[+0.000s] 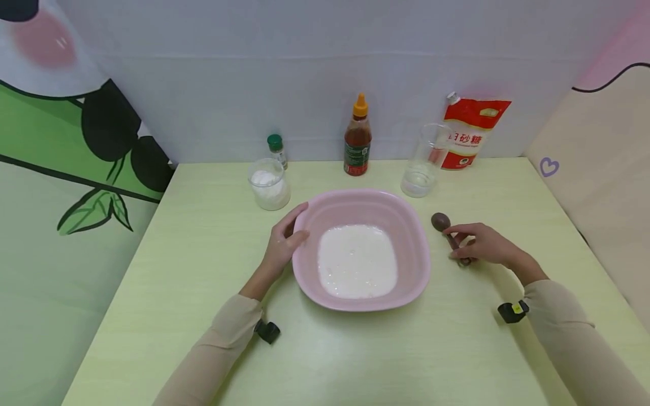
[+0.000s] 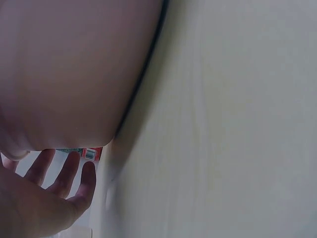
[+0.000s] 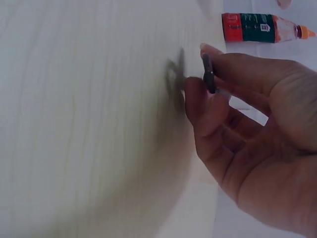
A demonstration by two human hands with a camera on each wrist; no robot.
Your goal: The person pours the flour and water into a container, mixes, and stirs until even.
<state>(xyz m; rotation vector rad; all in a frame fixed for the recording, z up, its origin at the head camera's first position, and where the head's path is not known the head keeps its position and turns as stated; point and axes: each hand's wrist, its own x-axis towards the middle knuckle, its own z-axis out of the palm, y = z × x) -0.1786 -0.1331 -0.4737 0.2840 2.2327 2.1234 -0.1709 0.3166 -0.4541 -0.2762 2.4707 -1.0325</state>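
Note:
A pink plastic basin with white liquid in it stands mid-table. My left hand grips its left rim, thumb over the inside and the other fingers against the outer wall; in the left wrist view those fingers curve beside the basin. To the right of the basin, my right hand pinches a dark brown spoon by its handle, bowl pointing away. In the right wrist view the handle end shows between thumb and fingers, its shadow lying apart on the table.
Behind the basin stand a glass of white powder, a green-capped small jar, a red sauce bottle and a tall clear glass with clear liquid. A red and white pouch leans near the back wall.

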